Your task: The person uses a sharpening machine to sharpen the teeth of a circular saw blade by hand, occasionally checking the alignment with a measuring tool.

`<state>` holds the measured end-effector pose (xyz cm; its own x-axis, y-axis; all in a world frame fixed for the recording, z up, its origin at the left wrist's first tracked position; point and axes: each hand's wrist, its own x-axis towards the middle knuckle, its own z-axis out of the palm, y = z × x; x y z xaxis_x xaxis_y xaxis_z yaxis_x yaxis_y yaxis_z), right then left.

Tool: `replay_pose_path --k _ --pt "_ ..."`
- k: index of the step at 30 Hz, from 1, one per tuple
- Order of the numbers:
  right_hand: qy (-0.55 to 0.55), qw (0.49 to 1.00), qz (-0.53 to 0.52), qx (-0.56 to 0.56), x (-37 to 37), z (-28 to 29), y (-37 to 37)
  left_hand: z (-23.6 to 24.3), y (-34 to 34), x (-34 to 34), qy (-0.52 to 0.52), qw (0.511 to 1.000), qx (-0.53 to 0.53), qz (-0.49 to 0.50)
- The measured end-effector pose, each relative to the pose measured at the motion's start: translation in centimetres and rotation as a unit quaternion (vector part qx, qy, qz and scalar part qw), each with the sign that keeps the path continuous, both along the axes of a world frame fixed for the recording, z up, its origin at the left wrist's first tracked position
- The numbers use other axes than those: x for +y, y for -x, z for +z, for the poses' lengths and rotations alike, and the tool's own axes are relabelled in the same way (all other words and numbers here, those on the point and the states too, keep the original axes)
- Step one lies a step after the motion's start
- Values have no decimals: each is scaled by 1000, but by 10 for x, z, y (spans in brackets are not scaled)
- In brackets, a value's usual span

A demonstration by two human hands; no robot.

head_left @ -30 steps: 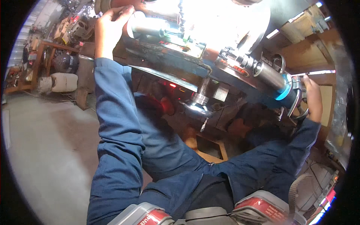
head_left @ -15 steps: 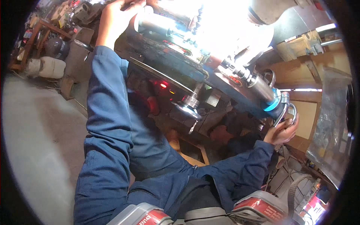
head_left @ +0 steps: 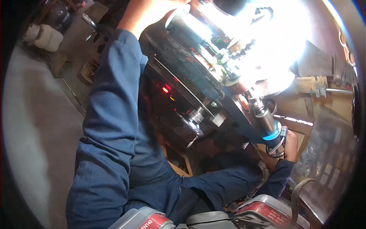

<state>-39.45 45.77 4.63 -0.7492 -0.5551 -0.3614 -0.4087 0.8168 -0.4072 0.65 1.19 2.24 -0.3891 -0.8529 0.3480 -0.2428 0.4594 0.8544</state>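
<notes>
A dark machine (head_left: 190, 63) with a long, sloping body lies across the upper part of the view. At its upper left, my left hand (head_left: 150, 13) reaches over the pale round end of a metal cylinder (head_left: 187, 26). Its fingers look bent and closed, but glare and the picture's top edge hide what they hold. My right hand (head_left: 290, 147) is closed at the lower right end, around a curved metal loop handle (head_left: 276, 150). That handle sits beyond a steel cylinder (head_left: 265, 120) with a bright blue ring (head_left: 272, 135). My fingers are partly hidden behind it.
Below the machine is a shiny handwheel (head_left: 190, 124) with a small crank grip. A strong lamp glare (head_left: 274, 42) washes out the upper right. Clear plastic sheeting (head_left: 320, 149) hangs at the right. A whitish jug (head_left: 48, 38) stands on the floor at the left.
The whole view has shifted and tilted. My right hand has moved round to the far side of the loop handle, which now points more downward. My left hand stays at the cylinder's end.
</notes>
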Motion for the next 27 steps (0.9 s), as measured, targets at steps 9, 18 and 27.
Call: replay_pose_path --k 9,18,27 --pt "-30 998 17 -55 -30 -5 15 3 -12 -2 3 1000 -16 20" --pt "188 863 -66 463 9 -44 -86 0 -16 -5 16 999 -21 25" --pt "341 782 -192 486 -12 -85 -122 -2 -14 -9 36 999 -29 27"
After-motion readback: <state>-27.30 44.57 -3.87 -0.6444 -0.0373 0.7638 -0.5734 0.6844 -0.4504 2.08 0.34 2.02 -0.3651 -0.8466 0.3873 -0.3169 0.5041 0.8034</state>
